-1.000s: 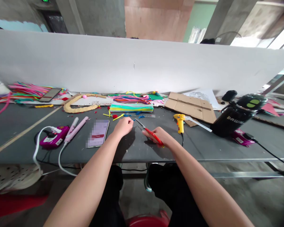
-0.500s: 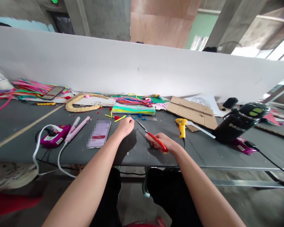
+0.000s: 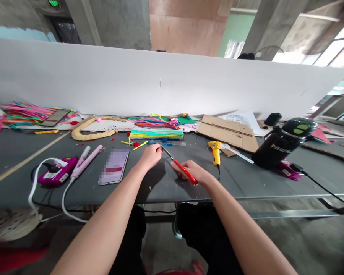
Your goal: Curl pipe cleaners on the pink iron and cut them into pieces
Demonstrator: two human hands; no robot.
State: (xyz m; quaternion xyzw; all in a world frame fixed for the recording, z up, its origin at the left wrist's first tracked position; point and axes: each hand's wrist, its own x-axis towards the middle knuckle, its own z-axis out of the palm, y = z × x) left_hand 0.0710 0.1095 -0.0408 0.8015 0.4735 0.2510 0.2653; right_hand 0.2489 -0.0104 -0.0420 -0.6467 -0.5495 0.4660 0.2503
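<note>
My right hand [image 3: 193, 172] rests on the grey table [image 3: 14, 172] and grips red-handled scissors [image 3: 180, 166], whose blades point up and left. My left hand [image 3: 150, 154] lies just left of the blade tips, fingers pinched on something too small to make out, with the tips touching or nearly touching the pinch. A stack of coloured pipe cleaners [image 3: 156, 133] lies just beyond both hands, and short yellow and red scraps [image 3: 137, 144] are scattered beside it.
A phone [image 3: 114, 166], a pink hair iron [image 3: 86, 156] and a magenta device [image 3: 57, 172] with white cords lie to the left. A yellow glue gun [image 3: 215, 147], cardboard [image 3: 227, 131] and a black bottle [image 3: 283, 143] are on the right. A white partition [image 3: 160, 84] closes the back.
The scissor blades have come closer to my left hand's pinched fingers. The view has shifted slightly; both hands stay in about the same spot.
</note>
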